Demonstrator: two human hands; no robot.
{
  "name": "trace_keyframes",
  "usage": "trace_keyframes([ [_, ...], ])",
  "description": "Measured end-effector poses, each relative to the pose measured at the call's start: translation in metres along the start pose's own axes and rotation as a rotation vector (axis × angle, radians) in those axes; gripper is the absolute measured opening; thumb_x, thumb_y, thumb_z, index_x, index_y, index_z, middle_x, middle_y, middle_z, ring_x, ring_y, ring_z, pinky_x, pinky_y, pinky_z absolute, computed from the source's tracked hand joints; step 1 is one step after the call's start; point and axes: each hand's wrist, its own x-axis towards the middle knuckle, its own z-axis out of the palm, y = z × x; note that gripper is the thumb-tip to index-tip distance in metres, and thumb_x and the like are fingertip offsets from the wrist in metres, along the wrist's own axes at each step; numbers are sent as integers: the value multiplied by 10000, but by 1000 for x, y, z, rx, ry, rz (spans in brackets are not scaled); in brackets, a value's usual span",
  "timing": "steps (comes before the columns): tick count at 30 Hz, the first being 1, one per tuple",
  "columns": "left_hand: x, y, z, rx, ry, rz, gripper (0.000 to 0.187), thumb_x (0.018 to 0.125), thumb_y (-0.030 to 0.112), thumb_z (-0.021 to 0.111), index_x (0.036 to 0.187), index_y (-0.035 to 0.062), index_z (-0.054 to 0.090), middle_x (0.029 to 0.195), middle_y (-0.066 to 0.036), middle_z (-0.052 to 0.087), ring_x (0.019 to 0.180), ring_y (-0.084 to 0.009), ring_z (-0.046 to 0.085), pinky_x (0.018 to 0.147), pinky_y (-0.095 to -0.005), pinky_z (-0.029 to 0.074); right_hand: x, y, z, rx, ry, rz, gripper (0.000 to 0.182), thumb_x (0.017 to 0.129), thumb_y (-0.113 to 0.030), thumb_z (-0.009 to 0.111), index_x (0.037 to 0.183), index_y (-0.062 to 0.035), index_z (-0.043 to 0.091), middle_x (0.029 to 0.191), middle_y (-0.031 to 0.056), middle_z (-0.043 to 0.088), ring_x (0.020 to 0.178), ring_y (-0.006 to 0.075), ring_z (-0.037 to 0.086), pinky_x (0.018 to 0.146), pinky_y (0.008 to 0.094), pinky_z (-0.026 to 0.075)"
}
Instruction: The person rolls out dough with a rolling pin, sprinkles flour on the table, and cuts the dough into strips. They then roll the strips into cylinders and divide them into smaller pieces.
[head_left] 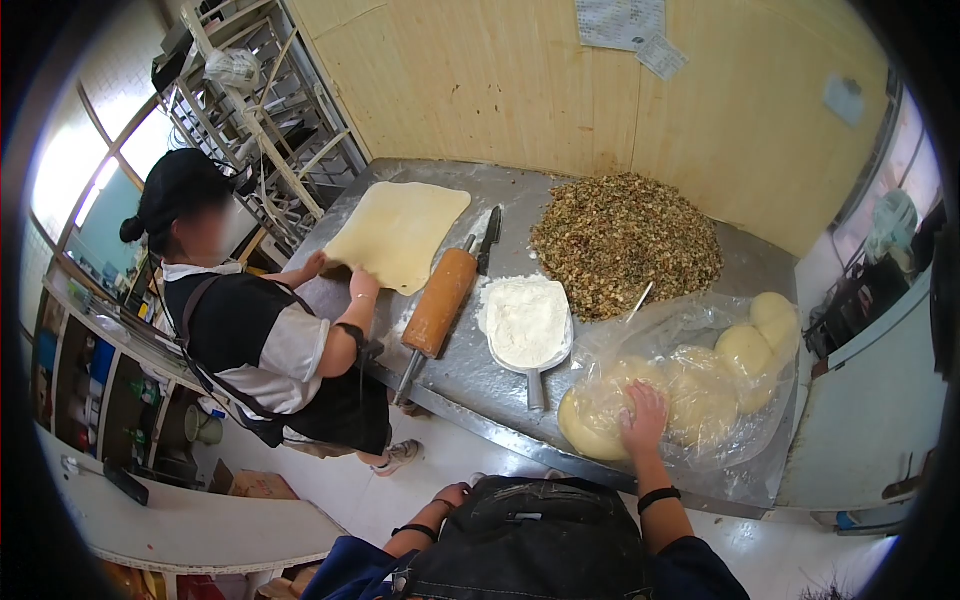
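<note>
My right hand (645, 418) lies with its fingers spread on dough balls (592, 424) covered by a clear plastic sheet (745, 435). Down beside my black apron (520, 545), at the table's near edge, is my left hand (452, 496); its fingers are too small to make out clearly. Left of the dough stands a metal scoop (535, 390) full of white flour (525, 322). A wooden rolling pin (441, 303) and a dark-handled knife (489, 240) lie farther left. Behind the dough rises a large heap of chopped nuts (625, 245).
At the left a co-worker (255, 330) holds the near edge of a flat dough sheet (400, 235) on the metal table (450, 385). A rack (262, 120) stands behind them. A wooden panel (480, 80) borders the table's far side.
</note>
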Motion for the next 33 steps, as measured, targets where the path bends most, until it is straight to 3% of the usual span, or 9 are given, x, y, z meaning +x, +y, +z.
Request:
trace_keyframes([
  [29,-1,-4,5,-1,21,16,322,754,344,579,984,124,635,975,-187,635,960,-344,588,843,-392,460,1,-4,-3,23,58,-34,404,678,-166,549,1070,-73,561,1164,132,538,1132,321,459,995,453,304],
  [33,-3,-1,4,-4,21,11,325,756,344,579,980,116,634,972,-190,635,955,-343,590,841,-388,461,1,-3,-2,38,24,-12,413,706,-212,544,1099,-86,557,1199,112,523,1161,310,441,1016,479,275],
])
